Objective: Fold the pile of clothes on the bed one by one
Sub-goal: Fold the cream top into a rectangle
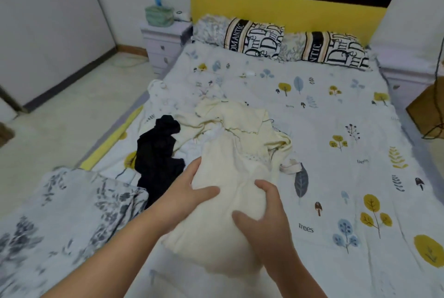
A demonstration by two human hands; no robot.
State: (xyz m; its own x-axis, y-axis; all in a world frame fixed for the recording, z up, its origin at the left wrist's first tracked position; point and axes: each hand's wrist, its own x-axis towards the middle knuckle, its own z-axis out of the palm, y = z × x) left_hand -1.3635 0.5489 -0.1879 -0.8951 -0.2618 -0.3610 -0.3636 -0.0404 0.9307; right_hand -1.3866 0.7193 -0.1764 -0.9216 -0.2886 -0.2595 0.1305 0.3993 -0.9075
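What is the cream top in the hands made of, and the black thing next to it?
The cream knitted top, held by the left hand and right hand, looks like soft matte knit: it bunches thickly and shows a ribbed texture. The crumpled black garment looks like thin, limp cloth, maybe slightly sheer; its weave is too dark to tell.
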